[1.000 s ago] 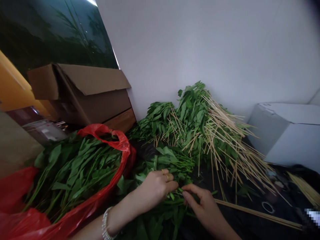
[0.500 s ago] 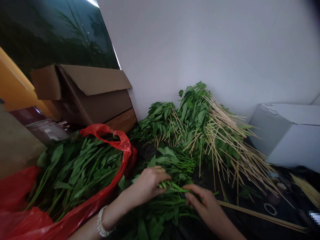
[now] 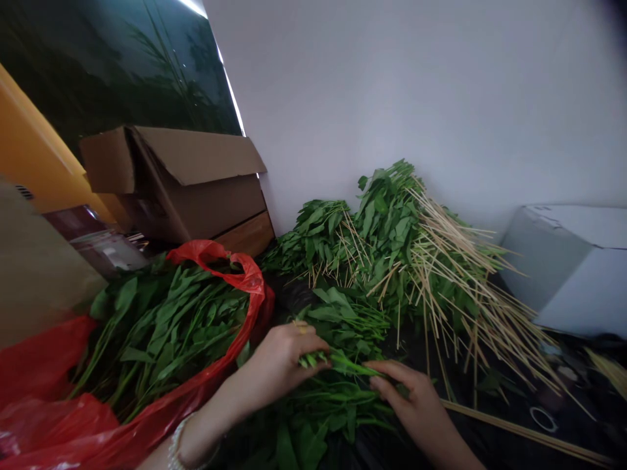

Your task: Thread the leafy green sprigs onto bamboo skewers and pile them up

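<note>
My left hand (image 3: pixel 284 359) is closed around a small bunch of green leafy stems (image 3: pixel 337 360) that lies on the dark surface in front of me. My right hand (image 3: pixel 409 398) pinches the other end of the same stems with thumb and fingers. Under both hands spreads a loose heap of the same greens (image 3: pixel 313 424). A ring shows on my left hand and a beaded bracelet on that wrist.
A red plastic bag (image 3: pixel 230 352) full of greens lies at the left. Piles of greens threaded on bamboo skewers (image 3: pixel 416 254) lean against the white wall. A cardboard box (image 3: pixel 196 189) stands at the back left, a white box (image 3: pixel 573 261) at the right. Loose skewers (image 3: pixel 519 427) lie at the lower right.
My left hand has slid a little left and lower along the stems, drawing a few out. My right hand has shifted slightly right. The view has panned a bit left.
</note>
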The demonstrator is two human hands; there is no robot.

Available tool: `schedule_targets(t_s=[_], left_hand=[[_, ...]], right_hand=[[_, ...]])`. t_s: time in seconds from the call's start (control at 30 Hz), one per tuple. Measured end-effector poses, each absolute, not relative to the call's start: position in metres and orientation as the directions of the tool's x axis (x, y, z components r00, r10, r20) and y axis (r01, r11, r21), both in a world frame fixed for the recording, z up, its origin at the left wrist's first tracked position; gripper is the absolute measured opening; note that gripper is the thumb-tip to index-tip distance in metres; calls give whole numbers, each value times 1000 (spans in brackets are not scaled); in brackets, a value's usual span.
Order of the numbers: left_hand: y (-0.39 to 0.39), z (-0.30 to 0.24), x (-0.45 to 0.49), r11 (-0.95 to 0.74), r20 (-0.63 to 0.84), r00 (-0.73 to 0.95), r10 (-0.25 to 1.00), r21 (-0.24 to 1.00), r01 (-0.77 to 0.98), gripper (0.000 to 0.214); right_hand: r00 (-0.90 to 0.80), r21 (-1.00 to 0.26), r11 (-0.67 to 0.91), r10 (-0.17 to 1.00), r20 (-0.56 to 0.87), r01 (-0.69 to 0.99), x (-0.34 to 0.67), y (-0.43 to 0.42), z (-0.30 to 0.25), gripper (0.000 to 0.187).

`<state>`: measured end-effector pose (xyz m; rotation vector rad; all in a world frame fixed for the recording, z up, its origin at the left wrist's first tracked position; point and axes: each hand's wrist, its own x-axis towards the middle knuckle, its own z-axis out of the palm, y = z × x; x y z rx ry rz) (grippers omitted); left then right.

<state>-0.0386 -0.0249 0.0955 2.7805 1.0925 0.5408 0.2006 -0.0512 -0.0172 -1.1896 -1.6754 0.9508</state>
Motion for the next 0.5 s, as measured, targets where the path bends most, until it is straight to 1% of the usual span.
schedule_targets(t_s=[0.13,0.23,0.3,0.37,0.43,0.5], left_hand=[[-27,76,-21,-777,217,770,600,-71,626,11],[-23,69,-17,-796,179,817,548,-186,576,12],[-20,69,-16,-808,164,833,528,-206,552,10],[-19,70,-17,-817,152,837,525,-183,546,10],[-19,71,-18,-825,143,833,535,-125,551,13],[-19,71,-19,-825,133,820,556,-36,565,13]], right_hand=[[-200,-920,237,963,180,313,200,-53,-16,30],[-244,-948,172,964,106,268,199,-55,-13,35],[-277,-966,129,959,63,226,198,-56,-11,38],[-298,-974,108,954,45,199,198,-56,-10,39],[-317,-975,109,948,43,195,197,-56,-9,39],[-331,-969,128,942,53,211,197,-56,-9,37]])
